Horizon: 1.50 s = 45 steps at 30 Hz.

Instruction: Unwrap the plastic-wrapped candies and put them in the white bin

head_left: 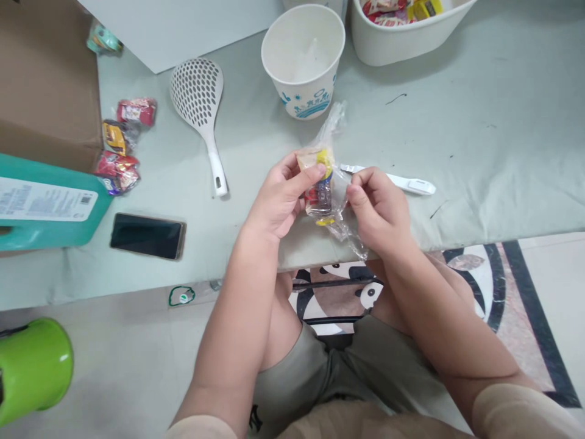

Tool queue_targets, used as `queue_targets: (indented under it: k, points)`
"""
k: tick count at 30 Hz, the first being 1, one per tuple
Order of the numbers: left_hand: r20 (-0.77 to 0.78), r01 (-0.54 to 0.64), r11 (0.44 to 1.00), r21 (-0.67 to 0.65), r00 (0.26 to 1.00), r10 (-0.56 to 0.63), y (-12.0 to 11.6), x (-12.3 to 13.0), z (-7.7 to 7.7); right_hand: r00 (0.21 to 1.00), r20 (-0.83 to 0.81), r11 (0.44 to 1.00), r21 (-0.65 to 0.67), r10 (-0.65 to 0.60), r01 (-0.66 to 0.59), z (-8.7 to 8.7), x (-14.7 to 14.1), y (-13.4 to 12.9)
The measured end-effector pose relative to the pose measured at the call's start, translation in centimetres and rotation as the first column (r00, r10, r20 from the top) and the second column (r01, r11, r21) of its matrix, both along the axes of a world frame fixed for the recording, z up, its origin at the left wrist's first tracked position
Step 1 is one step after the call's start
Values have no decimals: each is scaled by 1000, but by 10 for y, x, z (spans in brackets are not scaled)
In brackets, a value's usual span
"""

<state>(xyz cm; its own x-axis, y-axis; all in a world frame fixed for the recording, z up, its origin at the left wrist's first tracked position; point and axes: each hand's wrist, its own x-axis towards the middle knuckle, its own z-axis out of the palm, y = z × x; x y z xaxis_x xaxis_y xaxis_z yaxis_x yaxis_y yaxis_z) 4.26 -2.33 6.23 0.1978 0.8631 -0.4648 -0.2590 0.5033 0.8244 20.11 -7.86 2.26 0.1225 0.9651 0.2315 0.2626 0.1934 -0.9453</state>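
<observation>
My left hand (283, 192) is closed around a small snack packet (323, 195) with yellow, red and blue print, its thumb lying across the front. Loose clear plastic wrap (336, 122) surrounds the packet and sticks out above and below it. My right hand (381, 207) pinches the right side of this wrap between thumb and bent fingers. Just behind the right hand lies a white box cutter (411, 184), its blade end near the wrap. A white paper cup (301, 91) with blue print stands beyond the packet, with something clear inside.
A white slotted skimmer (198, 97) and a dark phone (148, 236) lie to the left. Several wrapped snacks (137, 111) sit near a teal jug (55, 201) and cardboard box (46, 79). A white tub (406, 39) holds more packets. A green bucket (41, 372) stands on the floor.
</observation>
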Motion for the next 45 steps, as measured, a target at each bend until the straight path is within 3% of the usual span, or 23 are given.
queue_targets:
  k: [9, 14, 18, 22, 28, 31, 37, 42, 45]
  points:
    - [38, -1, 994, -106, 999, 5, 6, -4, 3, 955, -262, 991, -21, -135, 134, -9, 1, 2]
    - [78, -3, 997, -74, 997, 8, 5, -5, 3, 921, -348, 980, 28, -177, 199, -15, 0, 5]
    - [55, 80, 996, -27, 995, -79, 0, -4, 0, 956, -222, 970, 104, -193, 220, -8, -1, 2]
    - [31, 170, 986, -2, 985, -169, -4, -1, 0, 989, -20, 981, 131, -144, 145, 4, -2, -4]
    - [-48, 254, 967, -7, 966, -254, -6, 2, 2, 986, 137, 985, 153, -99, 78, 7, -4, -7]
    - [-66, 283, 959, -10, 957, -283, -5, 2, 2, 971, 196, 973, 209, -140, 98, 6, -4, -5]
    - [-79, 291, 956, -42, 953, -293, -4, 2, 2, 947, 179, 955, 178, -267, 236, 8, 5, 0]
    - [-99, 247, 968, -32, 963, -249, -4, 3, 3, 971, 207, 981, 173, -120, 84, 11, 2, -1]
    - [-46, 249, 968, -26, 967, -250, -3, 2, 2, 963, 240, 989, 109, -124, 100, 11, 0, -1]
